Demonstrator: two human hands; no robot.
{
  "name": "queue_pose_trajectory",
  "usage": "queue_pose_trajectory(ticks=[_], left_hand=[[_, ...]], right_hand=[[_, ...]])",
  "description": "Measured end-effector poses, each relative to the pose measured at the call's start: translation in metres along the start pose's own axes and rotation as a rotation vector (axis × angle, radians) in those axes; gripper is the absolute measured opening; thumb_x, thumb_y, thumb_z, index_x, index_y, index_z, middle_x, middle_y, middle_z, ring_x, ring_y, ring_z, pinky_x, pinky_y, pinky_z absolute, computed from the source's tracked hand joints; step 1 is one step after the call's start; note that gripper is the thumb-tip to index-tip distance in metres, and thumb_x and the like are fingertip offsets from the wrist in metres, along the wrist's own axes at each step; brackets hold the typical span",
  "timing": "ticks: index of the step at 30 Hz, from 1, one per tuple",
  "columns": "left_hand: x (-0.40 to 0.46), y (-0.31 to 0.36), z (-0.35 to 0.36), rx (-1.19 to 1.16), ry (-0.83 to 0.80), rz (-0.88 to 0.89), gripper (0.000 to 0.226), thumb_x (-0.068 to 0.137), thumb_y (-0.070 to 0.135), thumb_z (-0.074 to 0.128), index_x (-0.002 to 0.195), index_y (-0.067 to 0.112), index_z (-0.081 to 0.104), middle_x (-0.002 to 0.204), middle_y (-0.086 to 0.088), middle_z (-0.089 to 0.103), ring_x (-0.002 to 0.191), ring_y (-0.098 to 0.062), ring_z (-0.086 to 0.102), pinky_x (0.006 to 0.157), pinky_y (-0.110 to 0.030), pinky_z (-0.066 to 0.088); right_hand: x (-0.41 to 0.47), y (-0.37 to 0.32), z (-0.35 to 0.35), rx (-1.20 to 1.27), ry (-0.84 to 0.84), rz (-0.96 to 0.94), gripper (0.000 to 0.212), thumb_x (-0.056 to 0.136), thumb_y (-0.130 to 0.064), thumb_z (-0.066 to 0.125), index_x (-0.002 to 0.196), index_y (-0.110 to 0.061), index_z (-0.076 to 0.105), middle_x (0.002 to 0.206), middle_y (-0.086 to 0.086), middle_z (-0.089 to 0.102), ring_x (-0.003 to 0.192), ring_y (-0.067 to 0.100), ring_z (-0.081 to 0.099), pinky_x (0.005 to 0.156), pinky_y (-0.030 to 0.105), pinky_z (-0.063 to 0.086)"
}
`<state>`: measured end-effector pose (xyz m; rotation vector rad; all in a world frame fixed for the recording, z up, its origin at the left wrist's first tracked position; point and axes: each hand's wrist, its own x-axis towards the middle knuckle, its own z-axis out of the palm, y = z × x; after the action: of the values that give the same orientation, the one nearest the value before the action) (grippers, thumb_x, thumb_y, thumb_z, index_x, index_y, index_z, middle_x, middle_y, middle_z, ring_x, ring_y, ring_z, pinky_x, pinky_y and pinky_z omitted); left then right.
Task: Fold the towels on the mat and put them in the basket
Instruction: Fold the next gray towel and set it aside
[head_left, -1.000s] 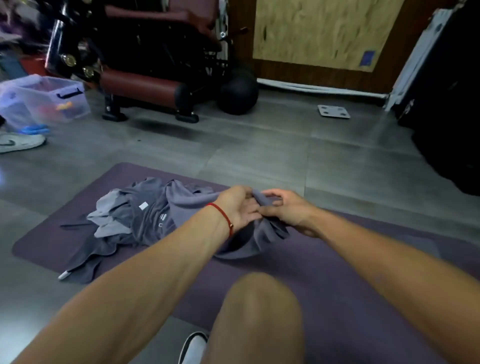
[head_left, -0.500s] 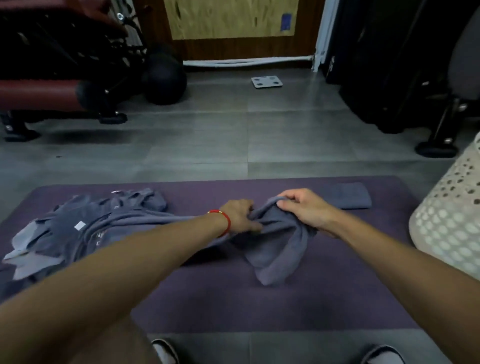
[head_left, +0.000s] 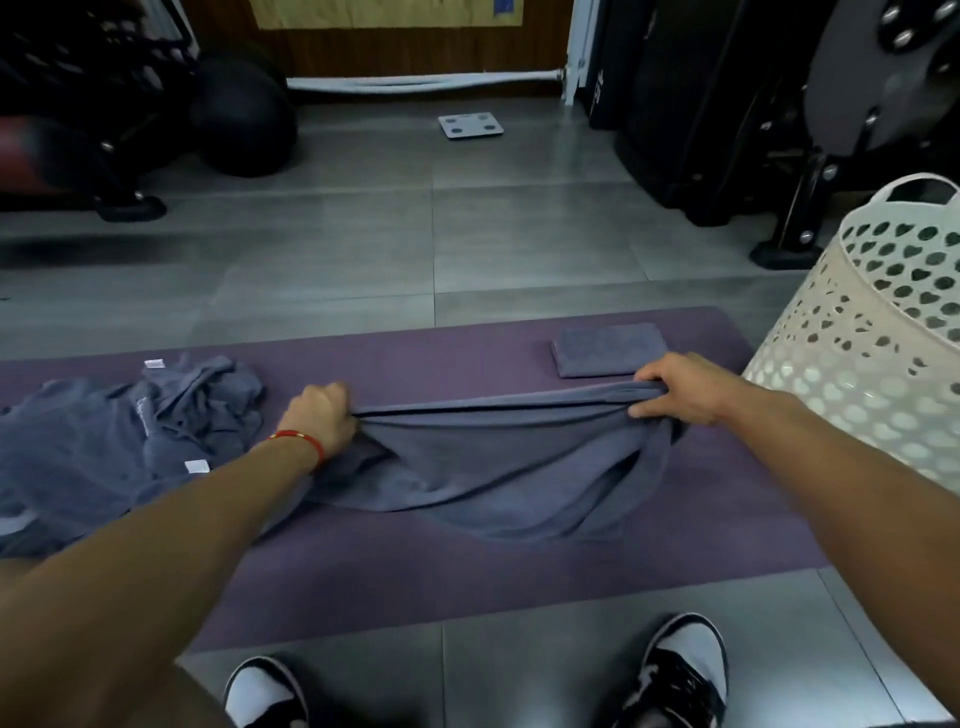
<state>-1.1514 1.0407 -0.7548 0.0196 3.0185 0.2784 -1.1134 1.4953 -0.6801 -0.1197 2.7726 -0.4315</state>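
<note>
**A:** Towel, grey, shown stretched between both hands above the purple mat. Where is it held?

**B:** The left hand is clenched around one end of the upper edge; the right hand pinches the other end, bunched under the thumb and fingers. The edge runs taut between them while the body of the cloth sags in loose creases onto the mat.

**A:** What does the step call for?

**B:** By my reading, spreading before folding. The grips look gathered rather than set on true corners, so each hand would do well to work out along the hem to its corner. Keep the top edge level, lower the cloth flat, and smooth the sag toward the near side so that no crease is locked into the first fold.

**A:** And the surroundings?

**B:** A folded towel lies on the far part of the mat, just beyond the right hand; it gives the target shape. The unfolded pile lies at the left, close to the left wrist, so the spread should stay clear of it. The white perforated basket stands at the right end of the mat, within easy reach; whether it holds anything cannot be told.
</note>
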Motion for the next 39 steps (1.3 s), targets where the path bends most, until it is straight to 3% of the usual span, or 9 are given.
queue_pose_trajectory(ticks=[4,7,12,17,22,25,31,34,39], left_hand=[[-0.001,-0.02,-0.012,-0.131,-0.003,-0.009,0.011,0.091,0.01,0.054,0.1,0.011,0.049,0.1,-0.03,0.062,0.093,-0.049,0.06,0.077,-0.043,0.045],[-0.011,-0.023,-0.018,-0.224,0.093,0.064,0.012,0.09,0.002,0.052,0.099,0.008,0.048,0.093,-0.026,0.062,0.088,-0.043,0.059,0.073,-0.04,0.04],[-0.026,-0.041,-0.019,-0.124,0.12,0.15,0.003,0.092,0.002,0.052,0.091,0.0,0.054,0.084,-0.029,0.061,0.079,-0.047,0.06,0.068,-0.047,0.048],[-0.037,-0.043,-0.023,-0.129,0.032,0.153,0.011,0.1,0.015,0.051,0.09,0.01,0.05,0.087,-0.026,0.066,0.084,-0.046,0.062,0.072,-0.045,0.047],[-0.034,-0.011,-0.059,-0.283,-0.324,0.259,0.029,0.098,0.038,0.052,0.08,0.017,0.058,0.08,-0.001,0.063,0.082,-0.025,0.061,0.08,-0.038,0.046],[-0.025,0.009,-0.074,-0.397,-0.651,0.229,0.025,0.101,0.032,0.054,0.092,0.013,0.068,0.092,-0.01,0.07,0.084,-0.016,0.062,0.085,-0.043,0.052],[0.064,0.043,-0.023,-0.113,-0.491,0.183,0.02,0.102,0.025,0.052,0.092,0.015,0.065,0.1,-0.003,0.069,0.096,-0.022,0.061,0.092,-0.037,0.045],[0.121,0.062,0.03,0.062,-0.393,0.124,0.017,0.101,0.019,0.048,0.099,0.009,0.061,0.113,-0.016,0.065,0.101,-0.035,0.059,0.091,-0.038,0.045],[0.21,0.067,0.113,0.166,-0.291,-0.056,0.036,0.095,0.025,0.049,0.128,0.016,0.061,0.131,-0.021,0.059,0.117,-0.044,0.056,0.1,-0.047,0.047]], right_hand=[[-0.003,0.006,-0.004,0.086,0.026,0.045,0.036,0.073,-0.053,0.083,0.065,-0.023,0.064,0.059,-0.009,0.058,0.06,0.009,0.053,0.059,0.028,0.04],[-0.006,0.009,-0.012,0.3,-0.001,0.076,0.058,0.061,-0.068,0.081,0.08,-0.014,0.071,0.075,0.001,0.071,0.073,0.014,0.064,0.073,0.033,0.05],[-0.039,0.009,-0.027,0.613,-0.231,0.095,0.034,0.087,-0.024,0.075,0.114,-0.005,0.068,0.109,0.013,0.075,0.106,0.027,0.071,0.098,0.044,0.054],[-0.052,0.015,-0.039,0.548,-0.194,0.104,0.028,0.084,-0.024,0.079,0.103,-0.005,0.07,0.1,0.011,0.077,0.093,0.023,0.074,0.08,0.035,0.059],[-0.062,0.041,-0.058,0.413,-0.341,0.2,0.031,0.08,-0.024,0.082,0.103,-0.006,0.07,0.099,0.011,0.077,0.092,0.025,0.074,0.084,0.043,0.059],[-0.06,0.073,-0.068,0.467,-0.375,0.237,0.03,0.082,-0.021,0.08,0.103,-0.002,0.07,0.099,0.013,0.077,0.092,0.025,0.074,0.076,0.034,0.056],[0.011,0.127,-0.033,0.655,-0.093,0.233,0.029,0.084,-0.026,0.079,0.107,-0.012,0.072,0.102,0.006,0.076,0.095,0.017,0.073,0.079,0.029,0.053],[0.066,0.16,0.017,0.772,-0.055,0.317,0.027,0.086,-0.022,0.078,0.111,-0.013,0.07,0.106,0.014,0.074,0.097,0.026,0.069,0.08,0.039,0.051],[0.152,0.198,0.108,0.906,0.293,0.498,0.015,0.093,-0.012,0.069,0.107,-0.01,0.065,0.09,0.012,0.063,0.058,0.001,0.062,0.058,0.023,0.055]])
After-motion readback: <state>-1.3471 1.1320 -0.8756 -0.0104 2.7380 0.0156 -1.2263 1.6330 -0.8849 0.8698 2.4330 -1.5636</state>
